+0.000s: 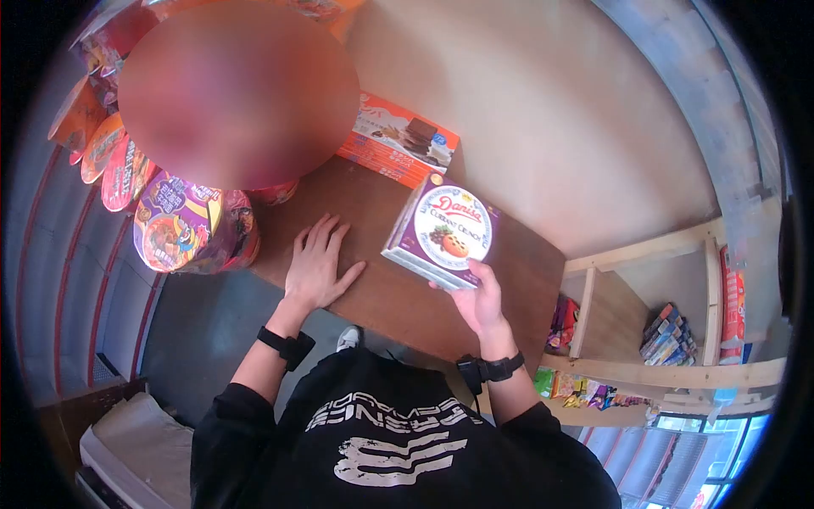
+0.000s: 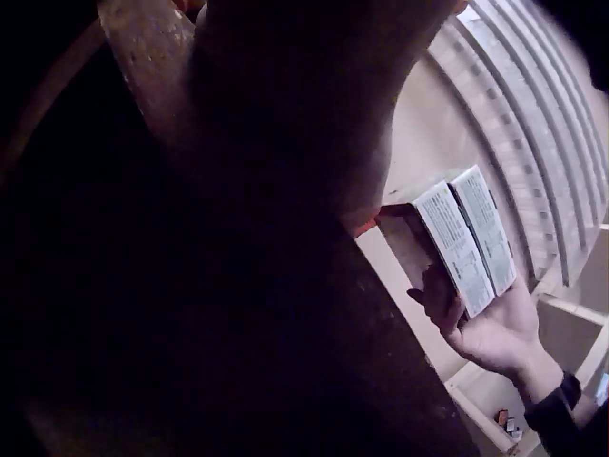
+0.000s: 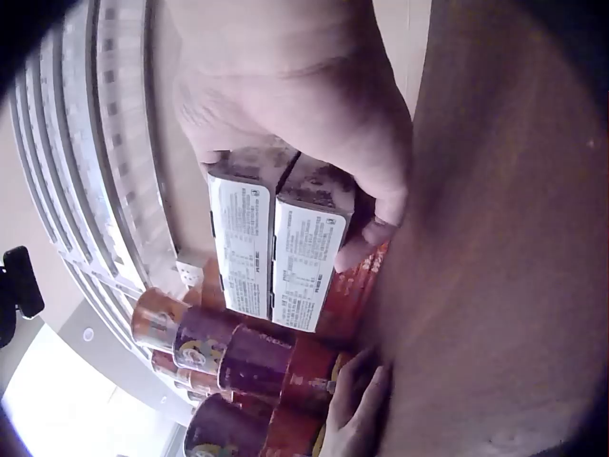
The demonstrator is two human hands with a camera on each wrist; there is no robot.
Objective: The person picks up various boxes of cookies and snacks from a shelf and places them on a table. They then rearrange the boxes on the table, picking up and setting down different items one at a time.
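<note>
My right hand [image 1: 482, 305] grips two stacked purple-and-white cookie boxes, thumb along the near edge and fingers beneath. The upper box [image 1: 449, 225] faces up with a round white label reading "Danisa Currant Crunch". In the right wrist view the printed white sides of both cookie boxes [image 3: 243, 243] lie against each other within the grip. The left wrist view also catches the pair of cookie boxes [image 2: 455, 249] above the tabletop. With fingers spread, my left hand [image 1: 318, 267] rests palm down on the brown table [image 1: 381, 293].
An orange snack box [image 1: 403, 140] sits at the table's back edge by the wall. Purple instant noodle cups [image 1: 186, 220] stand stacked at the left, below a blurred oval patch. On the right, a wooden shelf [image 1: 627, 305] holds packets and small boxes.
</note>
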